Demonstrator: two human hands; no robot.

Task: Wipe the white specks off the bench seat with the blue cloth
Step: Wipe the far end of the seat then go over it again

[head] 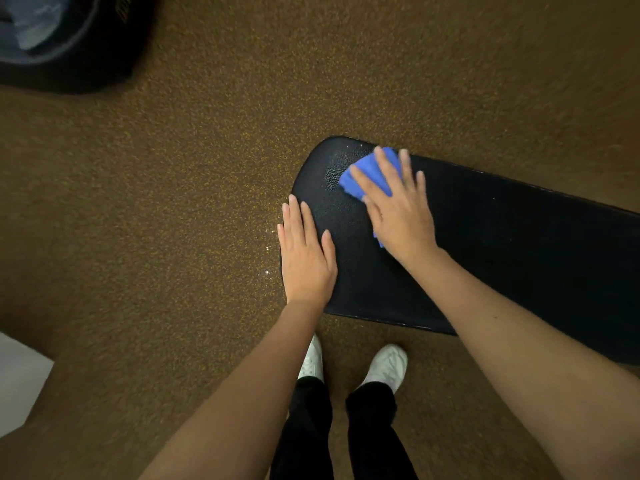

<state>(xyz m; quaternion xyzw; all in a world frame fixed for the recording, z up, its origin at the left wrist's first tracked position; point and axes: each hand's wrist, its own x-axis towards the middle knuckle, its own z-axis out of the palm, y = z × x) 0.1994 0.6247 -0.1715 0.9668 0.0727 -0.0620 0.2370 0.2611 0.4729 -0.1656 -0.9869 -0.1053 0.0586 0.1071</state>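
On the rounded end of the bench seat (pixel 485 244), my right hand (pixel 401 216) lies flat with fingers spread, pressing the blue cloth (pixel 360 178) onto the black top; my left hand (pixel 306 261), fingers straight and together, rests on the near edge. White specks (pixel 346 147) sit just beyond the cloth. To do this well, I judge I should keep even pressure and sweep outward over the end, overlapping passes. The seat's long axis runs from that rounded end off to my right.

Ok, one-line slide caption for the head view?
Right hand presses the blue cloth flat on the black bench seat; left hand rests on its end.
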